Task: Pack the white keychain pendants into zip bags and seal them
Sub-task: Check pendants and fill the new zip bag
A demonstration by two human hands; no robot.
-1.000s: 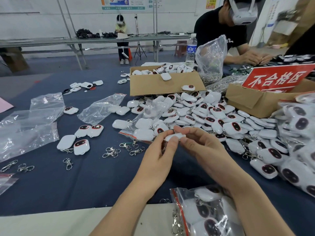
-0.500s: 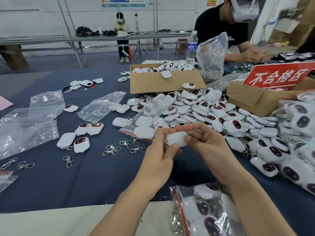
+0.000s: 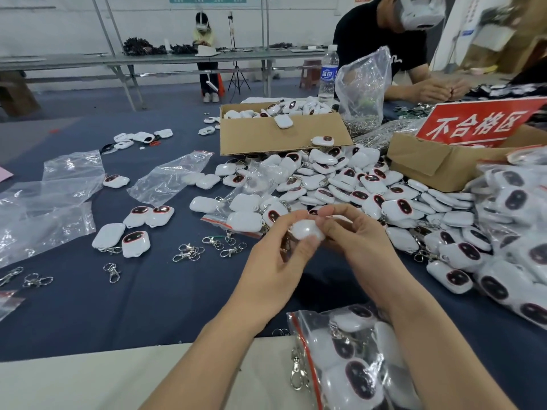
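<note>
Above the blue cloth (image 3: pixel 148 297), mid-frame, both hands meet on one white pendant (image 3: pixel 305 229). Left hand (image 3: pixel 275 261) grips it from the left and below, thumb and fingers curled round its edge. Right hand (image 3: pixel 358 241) pinches its right side, fingertips curled on top. Pendant is held up off the table, just in front of the pile of pendants (image 3: pixel 358 184), plain white side up.

Filled zip bag (image 3: pixel 355 362) with a red strip lies at the near edge under the right forearm, holding several pendants; cannot tell if sealed. A metal clasp (image 3: pixel 296 371) sits at its left side.

Empty bags (image 3: pixel 44 211) lie flat far left. Loose clasps (image 3: pixel 189 251) are scattered on the cloth between those bags and the hands. Cardboard box (image 3: pixel 281 137) with more pendants stands behind the pile. Red sign (image 3: pixel 479 122) stands in a second box to the right.
</note>
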